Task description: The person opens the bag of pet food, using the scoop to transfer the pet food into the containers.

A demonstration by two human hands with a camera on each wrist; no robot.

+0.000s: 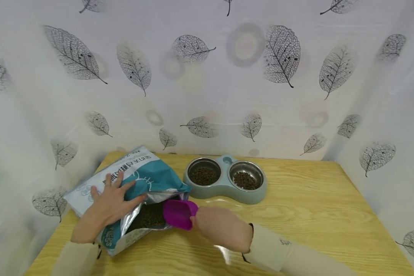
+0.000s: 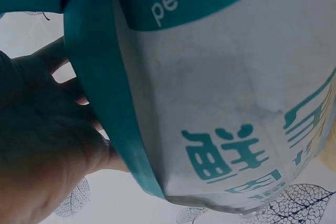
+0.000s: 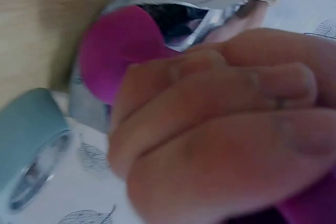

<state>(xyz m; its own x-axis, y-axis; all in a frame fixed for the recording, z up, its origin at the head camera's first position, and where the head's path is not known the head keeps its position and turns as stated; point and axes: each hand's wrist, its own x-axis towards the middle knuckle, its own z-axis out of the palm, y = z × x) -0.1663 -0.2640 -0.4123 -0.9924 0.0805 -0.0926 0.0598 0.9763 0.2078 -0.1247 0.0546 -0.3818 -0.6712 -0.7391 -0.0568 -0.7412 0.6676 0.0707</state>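
A pet food bag (image 1: 158, 172), white and teal, lies on its side at the left of the table, its mouth toward the right front. Brown kibble (image 1: 150, 215) shows inside the opening. My left hand (image 1: 112, 201) rests on the bag's upper side with fingers spread; the left wrist view shows it against the teal side panel (image 2: 100, 87). With curled fingers my right hand (image 1: 222, 226) grips the handle of a purple scoop (image 1: 179, 214), also seen in the right wrist view as a blurred scoop (image 3: 118, 51). The scoop's front end is at the bag's mouth.
Behind the scoop stands a light blue double bowl holder (image 1: 224, 188). Its left steel bowl (image 1: 196, 163) and right steel bowl (image 1: 239, 165) both hold some kibble. The wooden table (image 1: 314, 203) extends to the right. A leaf-print curtain (image 1: 227, 96) hangs behind and at both sides.
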